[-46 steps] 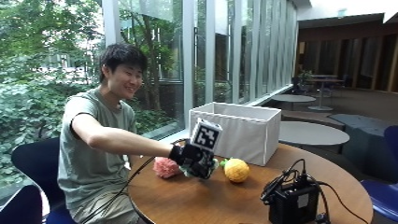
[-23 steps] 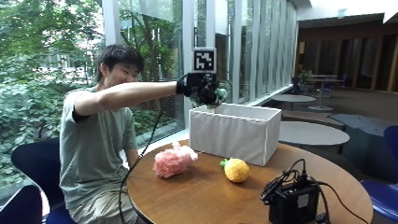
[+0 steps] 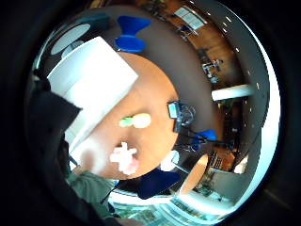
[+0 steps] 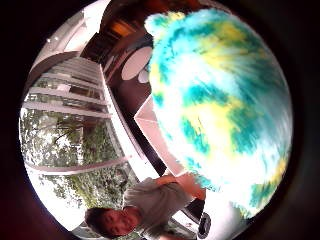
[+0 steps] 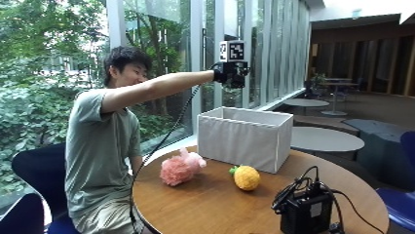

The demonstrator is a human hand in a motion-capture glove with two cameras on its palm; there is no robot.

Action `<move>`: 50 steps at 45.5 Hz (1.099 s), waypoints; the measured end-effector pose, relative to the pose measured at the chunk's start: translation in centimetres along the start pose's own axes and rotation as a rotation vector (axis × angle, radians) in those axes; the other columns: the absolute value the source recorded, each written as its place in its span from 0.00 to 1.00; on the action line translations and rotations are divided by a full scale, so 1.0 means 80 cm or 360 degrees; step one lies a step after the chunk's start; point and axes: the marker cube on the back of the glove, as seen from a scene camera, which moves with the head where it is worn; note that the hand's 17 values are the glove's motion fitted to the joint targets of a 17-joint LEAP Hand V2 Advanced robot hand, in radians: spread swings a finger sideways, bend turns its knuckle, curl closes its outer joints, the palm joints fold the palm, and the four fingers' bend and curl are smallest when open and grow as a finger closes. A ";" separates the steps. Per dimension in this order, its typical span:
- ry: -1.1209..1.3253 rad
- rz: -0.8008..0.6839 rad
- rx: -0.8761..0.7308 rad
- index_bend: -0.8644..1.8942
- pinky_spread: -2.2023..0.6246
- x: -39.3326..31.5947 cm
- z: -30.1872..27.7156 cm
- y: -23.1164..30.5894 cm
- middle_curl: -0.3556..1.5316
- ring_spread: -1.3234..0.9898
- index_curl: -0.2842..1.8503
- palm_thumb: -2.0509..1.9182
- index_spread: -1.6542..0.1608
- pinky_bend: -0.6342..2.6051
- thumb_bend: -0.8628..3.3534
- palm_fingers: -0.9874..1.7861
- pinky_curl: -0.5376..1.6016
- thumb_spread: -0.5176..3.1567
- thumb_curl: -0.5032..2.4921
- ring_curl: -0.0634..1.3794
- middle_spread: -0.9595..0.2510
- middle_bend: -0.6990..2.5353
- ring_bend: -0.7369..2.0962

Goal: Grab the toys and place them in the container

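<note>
Holding a fluffy toy above the container

My gloved right hand (image 5: 231,75) is gripping the teal-and-yellow toy (image 4: 225,105) high over the white container (image 5: 245,138) — pink toy (image 5: 180,167) and pineapple toy (image 5: 246,177) are lying on the bench (image 5: 214,204).

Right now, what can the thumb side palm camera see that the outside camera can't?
Only the thumb side palm view shows a fluffy teal-and-yellow toy close to the palm. Only the outside view shows the gloved right hand raised above the white container, and the pink plush toy and pineapple toy on the table. Both show the person and the container.
</note>
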 end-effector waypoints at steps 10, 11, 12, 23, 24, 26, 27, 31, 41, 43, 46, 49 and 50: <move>0.0081 -0.0071 -0.0216 0.73 0.49 -0.068 0.049 -0.053 0.66 0.41 0.57 0.67 0.81 0.56 0.22 0.61 0.74 0.35 0.48 0.61 0.64 0.65 0.81; 0.0102 -0.0095 -0.0254 0.71 0.50 -0.074 0.055 -0.056 0.65 0.41 0.57 0.67 0.81 0.56 0.21 0.59 0.73 0.35 0.48 0.60 0.64 0.65 0.81; 0.0122 -0.0098 -0.0300 0.70 0.51 -0.078 0.061 -0.058 0.65 0.41 0.57 0.67 0.81 0.56 0.21 0.59 0.73 0.35 0.48 0.59 0.64 0.65 0.80; 0.0198 0.0029 -0.0585 0.42 0.61 -0.081 0.065 -0.047 0.53 0.45 0.46 0.60 0.79 0.56 0.19 0.19 0.65 0.44 0.42 0.49 0.66 0.44 0.65; 0.0204 0.0039 -0.0573 0.40 0.62 -0.080 0.059 -0.043 0.52 0.45 0.44 0.59 0.79 0.56 0.19 0.20 0.65 0.44 0.41 0.47 0.68 0.42 0.64; 0.0210 0.0052 -0.0537 0.37 0.64 -0.072 0.048 -0.036 0.50 0.46 0.42 0.59 0.79 0.56 0.20 0.23 0.63 0.45 0.40 0.45 0.68 0.39 0.61; 0.0206 0.0060 -0.0516 0.36 0.65 -0.067 0.042 -0.031 0.49 0.46 0.41 0.58 0.79 0.55 0.19 0.23 0.63 0.46 0.39 0.44 0.69 0.38 0.60; 0.0168 0.0124 -0.0463 0.34 0.68 -0.041 0.021 -0.006 0.46 0.48 0.37 0.57 0.79 0.54 0.20 0.26 0.60 0.47 0.37 0.40 0.71 0.35 0.56; 0.0165 0.0276 -0.0448 0.33 0.73 0.066 0.009 0.101 0.44 0.49 0.31 0.55 0.80 0.52 0.20 0.28 0.55 0.49 0.34 0.36 0.73 0.32 0.51; 0.0100 0.0326 -0.0459 0.33 0.73 0.064 0.008 0.120 0.44 0.50 0.30 0.55 0.80 0.52 0.20 0.28 0.55 0.49 0.34 0.35 0.74 0.31 0.51; -0.0037 0.0447 -0.0459 0.33 0.74 0.058 0.004 0.144 0.43 0.51 0.29 0.55 0.80 0.52 0.20 0.28 0.54 0.49 0.33 0.35 0.75 0.30 0.50; -0.0135 0.0499 -0.0444 0.33 0.75 0.068 -0.003 0.181 0.43 0.52 0.27 0.55 0.81 0.52 0.20 0.28 0.53 0.49 0.33 0.34 0.76 0.29 0.49; -0.0122 0.0517 -0.0443 0.33 0.75 0.074 -0.004 0.194 0.42 0.53 0.27 0.55 0.81 0.52 0.20 0.28 0.53 0.49 0.32 0.34 0.77 0.29 0.49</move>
